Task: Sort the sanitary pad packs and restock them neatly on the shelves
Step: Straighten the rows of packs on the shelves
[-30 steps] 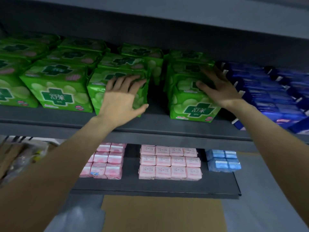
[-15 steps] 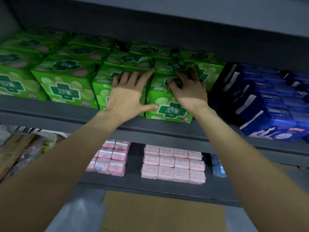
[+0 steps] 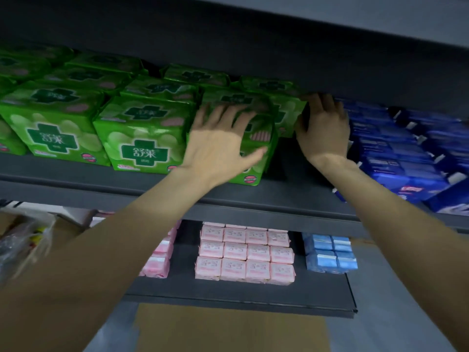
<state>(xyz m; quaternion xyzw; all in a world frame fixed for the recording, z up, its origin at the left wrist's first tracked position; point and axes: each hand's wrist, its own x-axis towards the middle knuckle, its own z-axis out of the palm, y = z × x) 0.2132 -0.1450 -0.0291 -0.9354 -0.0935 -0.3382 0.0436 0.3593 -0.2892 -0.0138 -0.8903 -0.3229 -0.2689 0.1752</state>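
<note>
Green sanitary pad packs (image 3: 142, 133) stand in rows on the upper shelf (image 3: 101, 185). My left hand (image 3: 218, 146) lies flat with spread fingers on the front face of the rightmost front green pack (image 3: 256, 174), which sits against its left neighbour. My right hand (image 3: 323, 128) reaches deeper, its fingers and thumb resting against the right side of the rear green pack (image 3: 285, 110), in the gap before the dark blue packs (image 3: 401, 153). Neither hand holds a pack.
The lower shelf (image 3: 253, 298) carries pink packs (image 3: 243, 252) in a grid, more pink packs (image 3: 157, 262) to the left and light blue packs (image 3: 330, 252) to the right. Cardboard (image 3: 228, 329) lies on the floor below. A plastic bag (image 3: 22, 240) sits at the left.
My right hand has left the front green pack's top and moved right and back to the rear pack's side. My left hand has slid right onto the front pack's face.
</note>
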